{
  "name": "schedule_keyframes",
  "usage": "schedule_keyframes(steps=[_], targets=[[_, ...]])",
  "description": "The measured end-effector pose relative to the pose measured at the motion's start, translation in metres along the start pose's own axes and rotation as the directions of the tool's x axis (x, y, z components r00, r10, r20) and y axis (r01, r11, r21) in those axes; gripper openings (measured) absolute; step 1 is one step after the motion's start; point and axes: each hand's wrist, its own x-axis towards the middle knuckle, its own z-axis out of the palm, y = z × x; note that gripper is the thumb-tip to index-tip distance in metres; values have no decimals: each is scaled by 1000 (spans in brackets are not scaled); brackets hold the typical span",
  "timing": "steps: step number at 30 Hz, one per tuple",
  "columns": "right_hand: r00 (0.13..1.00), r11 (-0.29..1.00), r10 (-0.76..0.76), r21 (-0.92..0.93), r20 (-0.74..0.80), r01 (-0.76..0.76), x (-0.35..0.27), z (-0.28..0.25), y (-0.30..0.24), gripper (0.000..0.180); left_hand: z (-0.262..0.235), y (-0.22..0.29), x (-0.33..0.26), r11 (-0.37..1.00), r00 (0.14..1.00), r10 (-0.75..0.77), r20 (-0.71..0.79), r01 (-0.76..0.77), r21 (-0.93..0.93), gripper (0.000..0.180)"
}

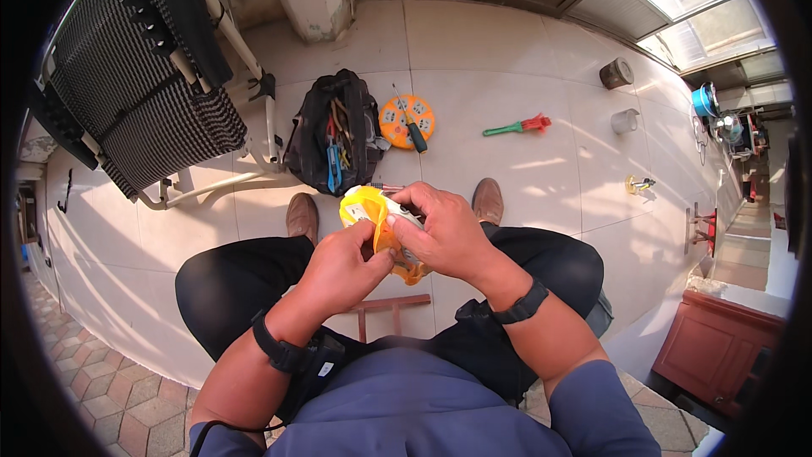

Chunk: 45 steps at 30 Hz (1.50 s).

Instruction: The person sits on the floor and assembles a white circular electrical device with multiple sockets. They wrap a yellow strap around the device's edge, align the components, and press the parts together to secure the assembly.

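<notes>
Both my hands meet over my lap, holding a crinkled yellow plastic bag [368, 195] with white and dark print or contents showing. My left hand [345, 269] pinches the bag's near edge between thumb and fingers. On its right side, my right hand [448, 235] grips the bag, the thumb pressed on it and the fingers curled around the far side. A white piece [404, 210] shows under my right hand; I cannot tell whether it is inside the bag or part of it. The lower end of the bag hangs below my fingers.
Beyond my feet lie a black tool bag [326, 89] with tools, an orange disc [394, 134] with a screwdriver [414, 131] across it, and a green-and-red tool [516, 126]. A folding chair [144, 93] stands left. Two cups, one dark [617, 74], one clear [625, 122], stand right.
</notes>
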Motion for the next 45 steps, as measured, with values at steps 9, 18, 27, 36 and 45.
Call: schedule_keyframes(steps=[9, 18, 27, 36, 45], targets=[[988, 997, 75, 0, 134, -76, -5, 9, 8, 28, 5, 0, -1, 994, 997, -52, 52, 47, 97, 29], [965, 923, 242, 285, 99, -260, -31, 42, -3, 47, 9, -9, -18, 991, 985, 90, -144, -73, 114, 36], [975, 963, 172, 185, 138, -196, -72, 74, -8, 38, 17, -27, -78, 994, 994, -108, 18, 108, -15, 36], [957, 896, 156, 373, 243, -240, -71, 74, -17, 35, 2, -13, -107, 966, 964, -248, 99, 254, -52, 36], [958, 885, 106, 414, 267, -213, -66, 72, -16, 33, -6, -7, -117, 929, 936, -328, 132, 344, -137, 36]])
